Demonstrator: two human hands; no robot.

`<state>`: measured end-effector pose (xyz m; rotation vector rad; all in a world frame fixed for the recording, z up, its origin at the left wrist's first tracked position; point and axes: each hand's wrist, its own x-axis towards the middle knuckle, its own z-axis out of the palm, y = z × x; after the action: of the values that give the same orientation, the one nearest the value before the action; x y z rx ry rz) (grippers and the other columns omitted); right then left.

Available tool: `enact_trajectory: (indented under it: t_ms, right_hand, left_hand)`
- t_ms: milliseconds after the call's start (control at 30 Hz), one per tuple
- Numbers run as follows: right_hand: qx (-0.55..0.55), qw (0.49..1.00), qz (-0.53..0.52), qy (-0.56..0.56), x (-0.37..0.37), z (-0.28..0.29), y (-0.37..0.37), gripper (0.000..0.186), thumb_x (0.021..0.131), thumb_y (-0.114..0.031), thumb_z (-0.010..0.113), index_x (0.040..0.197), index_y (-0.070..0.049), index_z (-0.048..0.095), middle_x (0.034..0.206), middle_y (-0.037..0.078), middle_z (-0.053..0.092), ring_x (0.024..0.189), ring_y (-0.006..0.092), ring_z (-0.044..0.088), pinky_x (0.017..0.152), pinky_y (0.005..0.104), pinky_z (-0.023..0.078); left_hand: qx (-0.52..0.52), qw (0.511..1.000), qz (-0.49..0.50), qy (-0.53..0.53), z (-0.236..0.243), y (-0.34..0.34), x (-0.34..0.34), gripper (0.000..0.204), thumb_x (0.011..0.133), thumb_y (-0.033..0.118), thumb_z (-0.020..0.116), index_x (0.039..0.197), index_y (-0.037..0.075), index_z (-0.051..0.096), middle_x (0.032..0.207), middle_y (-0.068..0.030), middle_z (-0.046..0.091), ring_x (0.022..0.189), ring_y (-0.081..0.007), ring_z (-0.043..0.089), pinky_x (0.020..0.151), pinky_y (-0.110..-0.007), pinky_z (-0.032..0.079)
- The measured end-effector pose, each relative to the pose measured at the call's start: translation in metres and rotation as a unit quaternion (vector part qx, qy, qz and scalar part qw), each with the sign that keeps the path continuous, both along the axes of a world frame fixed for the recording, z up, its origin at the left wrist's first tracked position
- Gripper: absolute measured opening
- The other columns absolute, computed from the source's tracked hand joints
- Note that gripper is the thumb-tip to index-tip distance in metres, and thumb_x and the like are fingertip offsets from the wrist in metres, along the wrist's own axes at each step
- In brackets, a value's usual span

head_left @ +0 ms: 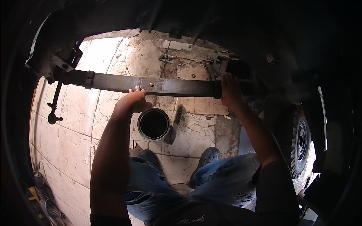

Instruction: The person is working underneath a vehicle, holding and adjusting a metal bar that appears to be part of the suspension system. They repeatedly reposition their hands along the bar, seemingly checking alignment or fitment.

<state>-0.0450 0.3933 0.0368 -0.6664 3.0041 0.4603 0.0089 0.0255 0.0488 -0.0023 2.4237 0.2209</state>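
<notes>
A long, slightly curved steel leaf spring (181, 86) runs across the view from left to right, with a metal clip (89, 80) around it near its left end and a small round bolt head (151, 84) near its middle. My left hand (135, 101) holds the near edge just left of the bolt, its fingertips bent over the metal. Toward the right end, my right hand (230, 92) is closed around the spring beside another clip (218, 89). The palm and thumb of that hand are hidden.
An open round can (154, 124) with dark insides stands on the cracked tile floor below the spring, beside a wire brush (178, 114). Flattened cardboard (203, 106) lies beyond. A rod with a ball end (55, 101) hangs at left; a tyre (300, 143) stands at right. Dark vehicle bodywork surrounds the view.
</notes>
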Motion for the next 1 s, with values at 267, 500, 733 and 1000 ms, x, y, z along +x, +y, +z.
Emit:
enact_trajectory:
  t_ms: [267, 500, 733, 1000]
  right_hand:
    - [-0.017, 0.996, 0.081, 0.034, 0.044, -0.005, 0.015, 0.083, 0.07, -0.011, 0.066, 0.14, 0.01, 0.026, 0.146, 0.029, 0.026, 0.138, 0.0404, 0.024, 0.116, 0.0494, 0.016]
    - [-0.049, 0.992, 0.098, 0.056, 0.035, -0.009, 0.018, 0.083, 0.071, -0.011, 0.066, 0.14, 0.011, 0.025, 0.146, 0.027, 0.027, 0.137, 0.0396, 0.026, 0.115, 0.0486, 0.018]
    - [-0.067, 0.997, 0.033, 0.028, 0.009, -0.006, 0.012, 0.083, 0.07, -0.003, 0.06, 0.142, 0.009, 0.022, 0.149, 0.029, 0.02, 0.14, 0.0406, 0.022, 0.115, 0.0496, 0.018]
    - [-0.046, 0.991, 0.095, 0.083, 0.049, -0.02, 0.028, 0.083, 0.072, -0.012, 0.065, 0.141, 0.009, 0.024, 0.147, 0.026, 0.026, 0.139, 0.0366, 0.025, 0.115, 0.0479, 0.02]
  left_hand:
    - [0.019, 1.0, -0.007, 0.016, -0.012, -0.009, 0.004, 0.089, 0.083, 0.052, 0.063, 0.144, -0.003, 0.027, 0.15, -0.0303, 0.018, 0.138, -0.0471, 0.021, 0.111, -0.044, 0.029]
    - [-0.009, 1.0, 0.009, -0.023, 0.004, 0.004, 0.001, 0.09, 0.083, 0.052, 0.063, 0.144, -0.003, 0.026, 0.15, -0.0311, 0.017, 0.137, -0.0487, 0.021, 0.112, -0.043, 0.028]
    - [0.018, 1.0, -0.008, 0.005, -0.001, -0.003, 0.0, 0.09, 0.083, 0.051, 0.063, 0.145, -0.003, 0.024, 0.151, -0.0287, 0.015, 0.139, -0.0472, 0.018, 0.112, -0.044, 0.028]
    - [0.046, 0.999, 0.007, -0.011, 0.0, -0.007, 0.006, 0.09, 0.083, 0.05, 0.063, 0.144, -0.004, 0.025, 0.152, -0.0283, 0.012, 0.14, -0.0465, 0.015, 0.113, -0.043, 0.026]
